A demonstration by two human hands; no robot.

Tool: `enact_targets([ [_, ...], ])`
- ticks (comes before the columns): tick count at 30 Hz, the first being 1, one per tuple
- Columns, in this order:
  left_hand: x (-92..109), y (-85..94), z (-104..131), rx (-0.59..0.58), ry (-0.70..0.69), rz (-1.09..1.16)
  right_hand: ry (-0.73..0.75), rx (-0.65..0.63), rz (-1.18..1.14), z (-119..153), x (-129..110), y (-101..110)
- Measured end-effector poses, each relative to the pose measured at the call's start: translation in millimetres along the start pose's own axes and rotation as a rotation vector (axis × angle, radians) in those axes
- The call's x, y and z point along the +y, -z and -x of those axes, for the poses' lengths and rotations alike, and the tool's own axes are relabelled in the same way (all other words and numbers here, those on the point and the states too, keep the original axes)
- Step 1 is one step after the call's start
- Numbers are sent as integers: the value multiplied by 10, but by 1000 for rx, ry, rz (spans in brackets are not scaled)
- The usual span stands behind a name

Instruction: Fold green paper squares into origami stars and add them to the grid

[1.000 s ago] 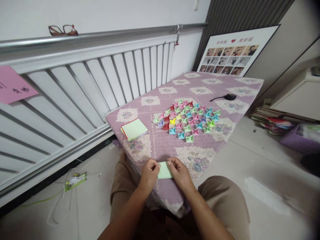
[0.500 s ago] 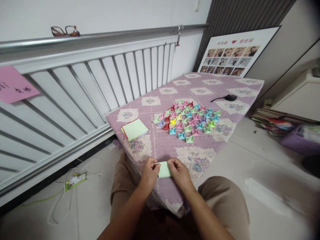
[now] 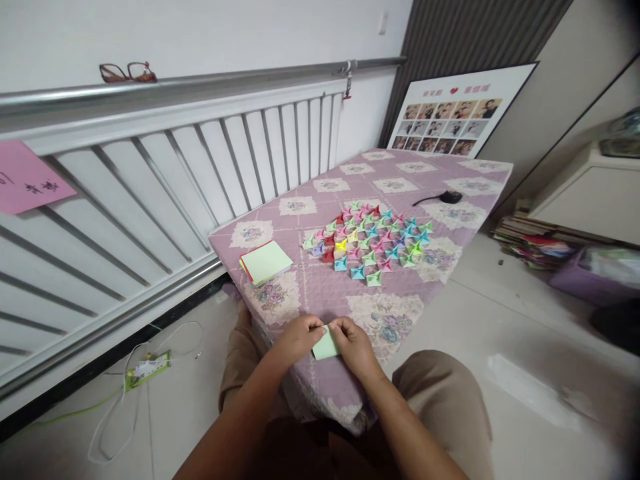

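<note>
A pale green sheet of paper (image 3: 325, 345), seemingly folded, lies at the near corner of the cloth-covered table (image 3: 325, 383). My left hand (image 3: 299, 339) is closed on its upper edge, thumb and fingers pinched together. My right hand (image 3: 351, 341) grips the same paper from the right, with its fingertips close to the left ones. Farther left rests a stack of coloured paper squares (image 3: 267, 261), a pale green one on top. Beyond my hands stand several small folded paper pieces (image 3: 373, 241) in many colours, set out in slanting rows.
A black object with a cord (image 3: 450, 197) lies toward the table's far right. The white radiator (image 3: 200, 180) runs along the left side, with glasses (image 3: 128, 72) on the pipe above. A power strip (image 3: 149, 369) and cables are on the floor.
My left hand has shifted along the paper's upper edge toward my right hand, so their fingertips are closer. The paper has tilted slightly. The camera view has shifted a little.
</note>
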State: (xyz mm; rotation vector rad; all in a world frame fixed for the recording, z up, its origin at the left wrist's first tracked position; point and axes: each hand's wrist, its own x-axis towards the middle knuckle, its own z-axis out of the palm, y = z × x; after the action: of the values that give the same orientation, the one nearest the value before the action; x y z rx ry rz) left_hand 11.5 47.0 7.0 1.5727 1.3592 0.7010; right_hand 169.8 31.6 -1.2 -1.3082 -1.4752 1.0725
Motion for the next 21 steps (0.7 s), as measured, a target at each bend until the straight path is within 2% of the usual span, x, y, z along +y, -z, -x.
enact_targets([
  [4, 41, 9, -49, 5, -8, 31, -28, -8, -51, 12, -22, 7],
  [8, 37, 10, 7, 105, 11, 93, -56, -45, -139, 22, -38, 32],
  [11, 22, -20, 112, 235, 41, 244, -79, -61, -203, 46, -51, 53],
  [16, 18, -140, 353, 386, 62, 457, -112, -72, -313, 149, -153, 50],
  [21, 114, -189, 551, 439, 48, 589, -121, -46, -371, 230, -362, 30],
])
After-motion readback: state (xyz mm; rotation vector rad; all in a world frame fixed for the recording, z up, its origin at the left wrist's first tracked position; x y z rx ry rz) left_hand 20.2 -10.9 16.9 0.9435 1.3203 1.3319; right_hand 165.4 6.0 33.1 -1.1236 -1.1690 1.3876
